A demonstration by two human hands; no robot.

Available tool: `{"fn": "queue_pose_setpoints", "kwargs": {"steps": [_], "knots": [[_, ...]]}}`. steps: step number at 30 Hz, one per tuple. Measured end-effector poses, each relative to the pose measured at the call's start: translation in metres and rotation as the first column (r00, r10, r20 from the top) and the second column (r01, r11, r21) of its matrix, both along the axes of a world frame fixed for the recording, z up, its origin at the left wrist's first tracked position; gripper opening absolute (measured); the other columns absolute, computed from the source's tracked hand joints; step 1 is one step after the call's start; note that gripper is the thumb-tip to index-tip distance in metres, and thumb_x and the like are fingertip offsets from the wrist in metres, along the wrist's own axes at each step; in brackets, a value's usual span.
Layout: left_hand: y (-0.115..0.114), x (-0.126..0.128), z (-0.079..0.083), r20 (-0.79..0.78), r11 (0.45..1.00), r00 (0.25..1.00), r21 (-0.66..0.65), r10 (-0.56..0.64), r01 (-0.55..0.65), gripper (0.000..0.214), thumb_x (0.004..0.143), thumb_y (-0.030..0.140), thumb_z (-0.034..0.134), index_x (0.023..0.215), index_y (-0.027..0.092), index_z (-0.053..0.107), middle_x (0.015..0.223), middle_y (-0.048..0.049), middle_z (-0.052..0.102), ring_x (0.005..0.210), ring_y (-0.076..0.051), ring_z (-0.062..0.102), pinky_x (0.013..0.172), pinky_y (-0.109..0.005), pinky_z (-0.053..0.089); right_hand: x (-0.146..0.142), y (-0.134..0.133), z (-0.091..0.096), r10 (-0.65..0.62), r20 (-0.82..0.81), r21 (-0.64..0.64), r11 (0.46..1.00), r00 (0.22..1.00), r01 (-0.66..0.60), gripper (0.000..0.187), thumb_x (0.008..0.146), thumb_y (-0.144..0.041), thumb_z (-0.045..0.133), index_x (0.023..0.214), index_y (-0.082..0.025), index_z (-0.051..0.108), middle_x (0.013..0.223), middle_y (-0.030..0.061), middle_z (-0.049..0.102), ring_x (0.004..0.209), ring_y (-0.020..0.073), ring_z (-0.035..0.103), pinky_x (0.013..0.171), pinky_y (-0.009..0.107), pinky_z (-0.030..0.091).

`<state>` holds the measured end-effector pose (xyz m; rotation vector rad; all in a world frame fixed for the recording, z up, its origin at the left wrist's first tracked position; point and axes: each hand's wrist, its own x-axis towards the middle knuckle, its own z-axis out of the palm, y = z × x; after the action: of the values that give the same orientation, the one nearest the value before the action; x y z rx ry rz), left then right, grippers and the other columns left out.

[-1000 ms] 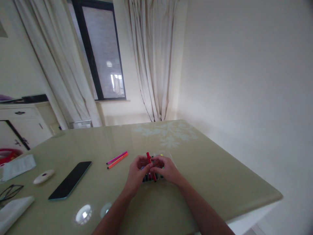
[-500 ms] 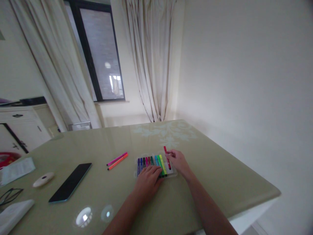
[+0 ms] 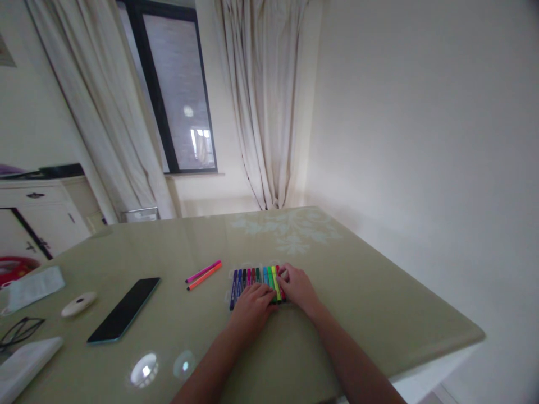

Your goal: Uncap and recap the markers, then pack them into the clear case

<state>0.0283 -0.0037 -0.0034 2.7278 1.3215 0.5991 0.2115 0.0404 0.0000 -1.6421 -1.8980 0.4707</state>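
A clear plastic case [image 3: 229, 296] lies on the table with a row of coloured markers in it. Dark ones, such as the blue marker [image 3: 234, 283], fill the left part; the green and yellow markers [image 3: 275, 278] lie to the right. Flat across the lower ends of the markers rests my left hand [image 3: 254, 303], its fingers stretched out. My right hand [image 3: 298, 285] has thumb and fingers closed on a red marker [image 3: 282, 293], which lies alongside the yellow one; the fingers partly hide it. Left of the case lie a pink marker [image 3: 204, 271] and an orange marker [image 3: 205, 276].
On the left of the table [image 3: 357, 314] lie a black phone [image 3: 125, 310], a white oval object [image 3: 78, 304], a face mask [image 3: 36, 288], glasses [image 3: 21, 332] and a white box-like object [image 3: 29, 367]. A wall stands along the right side.
My right hand has brought the red marker down and left, from tilted above the case's right part to lying beside the yellow marker. My left hand stays over the markers.
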Motion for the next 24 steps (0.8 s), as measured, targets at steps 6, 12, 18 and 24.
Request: {"fn": "queue_pose_setpoints", "kwargs": {"steps": [6,12,18,24], "knots": [[0.0,0.002,-0.004,-0.048,0.999,0.999,0.033,0.012,-0.01,0.035,0.093,0.02,0.066,0.128,0.025,0.065,0.116,-0.0069,0.068,0.111,-0.027,0.06,0.1,-0.043,0.05,0.002,0.0,0.002,0.013,0.001,0.011,1.0,1.0,-0.013,0.013,0.088,-0.02,0.065,0.099,-0.019,0.071,0.083,0.0026,0.076,0.075,0.0166,0.066,0.07,0.025,0.042],[-0.003,0.006,-0.01,-0.119,0.996,0.993,0.091,0.016,-0.005,0.046,0.097,0.017,0.057,0.139,0.036,0.058,0.123,-0.0086,0.061,0.113,-0.028,0.056,0.102,-0.046,0.049,0.001,0.0,0.004,-0.006,0.054,0.008,1.0,0.999,0.006,0.011,0.086,-0.02,0.067,0.078,-0.019,0.073,0.084,0.0043,0.075,0.08,0.018,0.066,0.074,0.026,0.042],[0.001,0.0,-0.003,0.061,1.0,0.998,0.008,-0.016,0.015,0.036,0.1,0.024,0.054,0.133,0.032,0.064,0.119,-0.0068,0.066,0.111,-0.025,0.06,0.101,-0.041,0.049,0.001,-0.001,0.004,-0.019,0.085,0.039,0.999,0.996,0.016,0.017,0.09,-0.027,0.065,0.078,-0.019,0.074,0.082,0.0051,0.075,0.077,0.0179,0.065,0.072,0.026,0.041],[0.028,-0.065,0.01,0.15,0.812,0.799,-0.063,0.583,-0.58,0.039,0.103,0.021,0.037,0.129,0.018,0.066,0.13,-0.0136,0.065,0.123,-0.027,0.056,0.108,-0.042,0.042,0.001,0.0,0.004,-0.031,0.04,0.113,0.993,0.999,0.026,0.018,0.093,-0.027,0.062,0.082,-0.019,0.073,0.087,0.0056,0.075,0.078,0.0176,0.064,0.073,0.026,0.041]]}}
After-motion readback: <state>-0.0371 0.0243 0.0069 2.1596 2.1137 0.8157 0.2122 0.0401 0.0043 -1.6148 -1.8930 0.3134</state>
